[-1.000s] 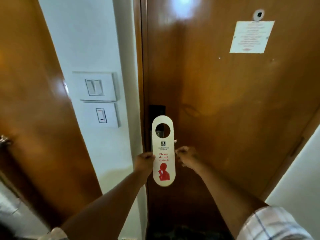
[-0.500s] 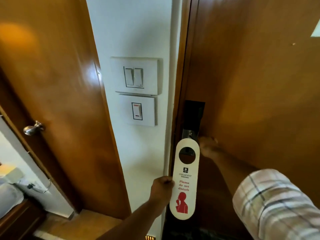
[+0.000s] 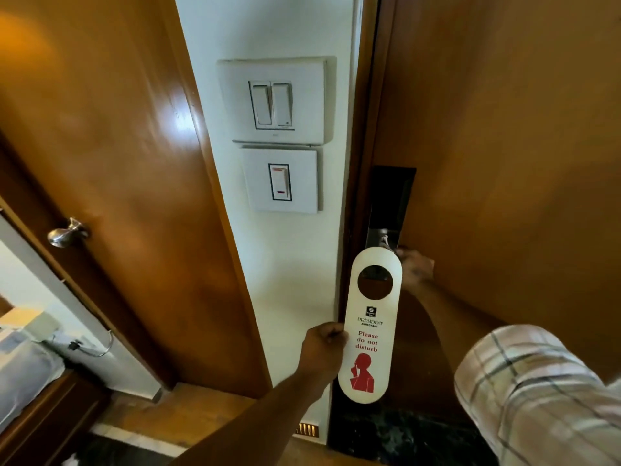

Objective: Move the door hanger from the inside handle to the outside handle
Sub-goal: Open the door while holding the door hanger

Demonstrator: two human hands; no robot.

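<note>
A white door hanger (image 3: 369, 331) with red "Please do not disturb" print and a round hole near its top is held upright in front of the door edge. My left hand (image 3: 324, 348) grips its left side. My right hand (image 3: 415, 267) is closed on the inside handle of the wooden door (image 3: 504, 146), just below the black lock plate (image 3: 391, 203). The handle itself is mostly hidden by my fingers and the hanger's top. The hanger is off the handle.
A white wall strip with two switch plates (image 3: 274, 102) stands left of the door. Further left is another wooden door with a metal knob (image 3: 67, 232). A small floor vent (image 3: 306, 429) sits at the wall's base.
The view has swung left and closer to the lock. My right hand went from near the hanger to the handle; my left hand kept hold of the hanger.
</note>
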